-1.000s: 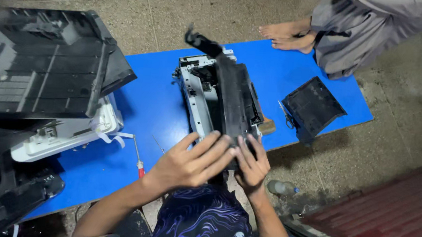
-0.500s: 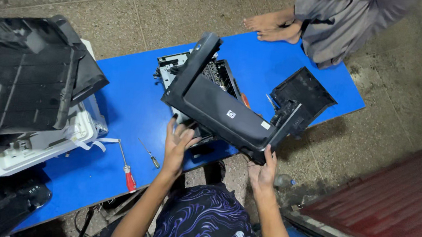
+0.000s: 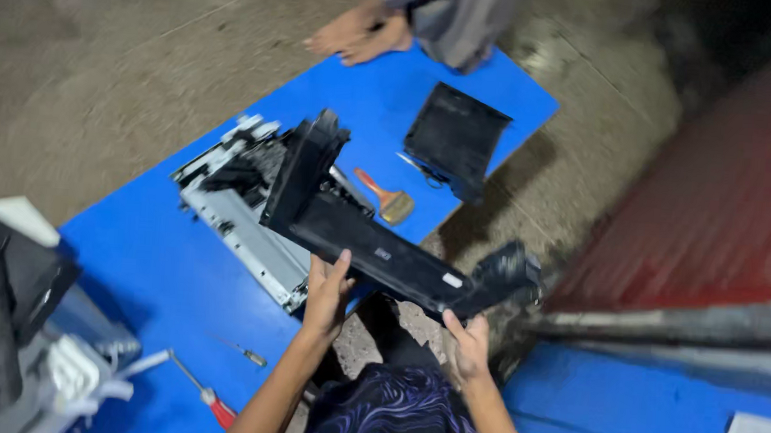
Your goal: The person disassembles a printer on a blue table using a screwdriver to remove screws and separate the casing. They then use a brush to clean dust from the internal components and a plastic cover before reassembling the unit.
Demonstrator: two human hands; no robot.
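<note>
Both hands, left hand [image 3: 326, 294] and right hand [image 3: 467, 344], grip the black cover [image 3: 374, 252]; lift it straight, slowly, over the grey machine frame [image 3: 240, 224] near the blue table's [image 3: 154, 291] front edge.

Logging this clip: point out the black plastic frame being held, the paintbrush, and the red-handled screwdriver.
black plastic frame [image 3: 382, 260]: head view, middle of its long bar.
paintbrush [image 3: 396, 206]: head view, bristle end, on the blue table.
red-handled screwdriver [image 3: 218, 406]: head view, red handle near the table's front edge.

Both hands [image 3: 327, 292] under blk plastic frame [image 3: 383, 254], blue table [image 3: 146, 272]
</note>
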